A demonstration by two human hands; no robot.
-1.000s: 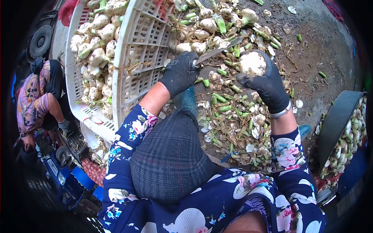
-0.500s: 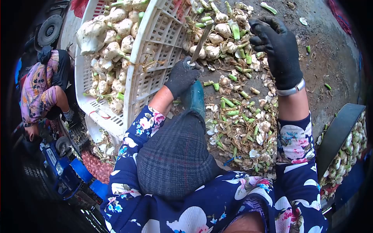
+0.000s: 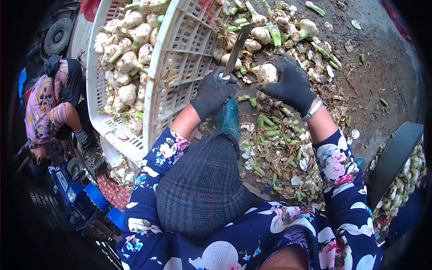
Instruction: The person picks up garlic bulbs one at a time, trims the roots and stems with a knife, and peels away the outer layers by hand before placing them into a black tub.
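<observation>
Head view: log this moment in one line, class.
black-gloved left hand: grips grey-bladed knife | black-gloved right hand: holds round whitish garlic bulb | left of both: white slatted plastic crate holding bulbs

1. Centre: a knife (image 3: 238,47) in the left grip (image 3: 216,91); to its right, a garlic bulb (image 3: 269,73) in the right grip (image 3: 290,84).
2. Left: a crate (image 3: 155,81) with garlic heads (image 3: 128,62) inside; beyond it, at far left, another person (image 3: 47,101).
3. Ahead: a garlic pile (image 3: 261,34) on the ground (image 3: 360,101), beside the crate.
4. Nearer, between the forearms: scattered trimmings (image 3: 279,157) on the ground.
5. Far right: a tub (image 3: 392,155) with more garlic (image 3: 400,186) in it.
</observation>
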